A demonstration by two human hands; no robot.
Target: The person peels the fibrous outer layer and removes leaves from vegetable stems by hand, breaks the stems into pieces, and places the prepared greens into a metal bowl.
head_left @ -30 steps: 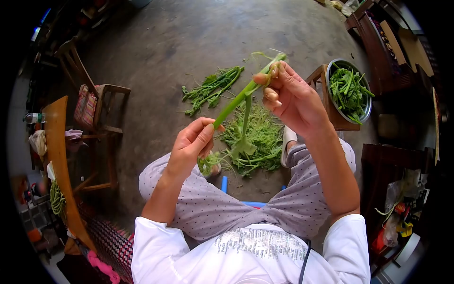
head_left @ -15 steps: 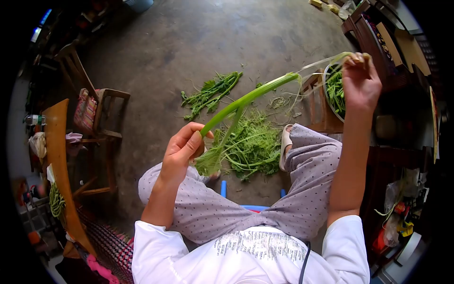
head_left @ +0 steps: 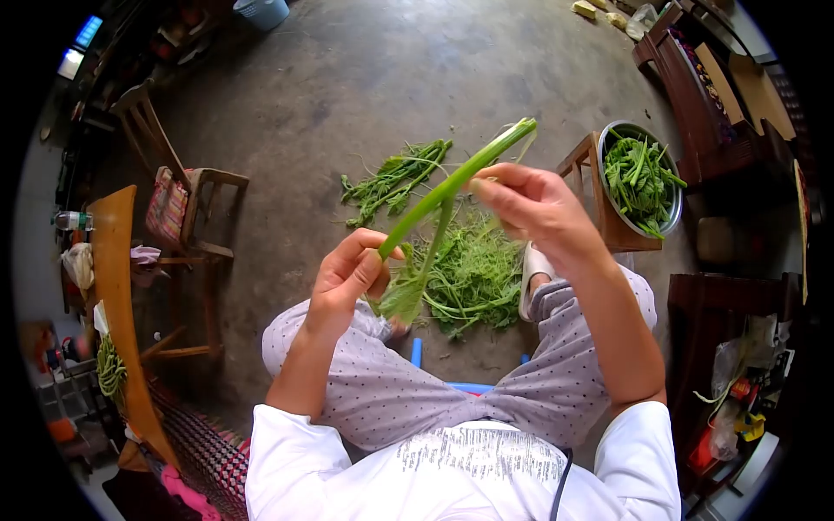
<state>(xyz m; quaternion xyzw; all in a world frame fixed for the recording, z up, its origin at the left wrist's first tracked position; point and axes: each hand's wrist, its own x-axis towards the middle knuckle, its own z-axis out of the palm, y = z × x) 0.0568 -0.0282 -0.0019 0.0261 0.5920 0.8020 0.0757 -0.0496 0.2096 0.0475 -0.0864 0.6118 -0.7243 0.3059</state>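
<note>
My left hand (head_left: pixel 347 276) is closed around the lower part of a long green leafy stalk (head_left: pixel 452 184), which slants up to the right. A side stem with a leaf (head_left: pixel 403 300) hangs from it. My right hand (head_left: pixel 543 213) is beside the stalk's upper half, thumb and fingers pinched together. A thin pale peel strip (head_left: pixel 532 143) runs from the cut tip down towards these fingers; its far end is hidden. Below lies a pile of stringy green trimmings (head_left: pixel 473 273) on the floor, with a bunch of leafy stalks (head_left: pixel 398 181) behind it.
A metal basin (head_left: pixel 676 213) of cut greens stands on a wooden stool (head_left: pixel 638 241) at the right. At the left are a wooden chair (head_left: pixel 204 195) and a table edge (head_left: pixel 117 260). Dark furniture (head_left: pixel 695 156) lines the right side. A blue bucket (head_left: pixel 262 12) stands far back.
My right hand has come in from the far right, beside the stalk, and the stretched strip has gone slack. My left hand still holds the stalk, now tilted slightly steeper.
</note>
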